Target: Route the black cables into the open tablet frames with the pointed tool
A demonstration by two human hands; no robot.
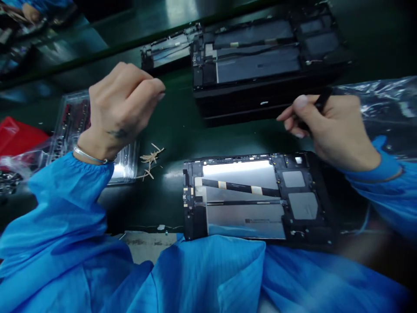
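My left hand (pixel 125 100) is raised above the left of the bench, fingers curled closed. Whatever its fingertips may hold is hidden. My right hand (pixel 339 130) is closed round a slim black tool (pixel 323 99), whose working end cannot be made out. Below and between the hands lies an opened tablet (pixel 244 217), showing a silvery panel, a dark flat cable with pale patches and small boards along its edges. Neither hand touches it. Behind it, a stack of similar opened tablets (pixel 257 65) sits close to my right fingertips.
A clear plastic tray (pixel 125 167) with dark strips lies under my left forearm, beside loose tan strips (pixel 150 157). A red bag (pixel 19 137) is far left, clear plastic wrap (pixel 387 104) at right. Another opened device (pixel 169 50) stands behind. Another person's hand (pixel 31 13) shows top left.
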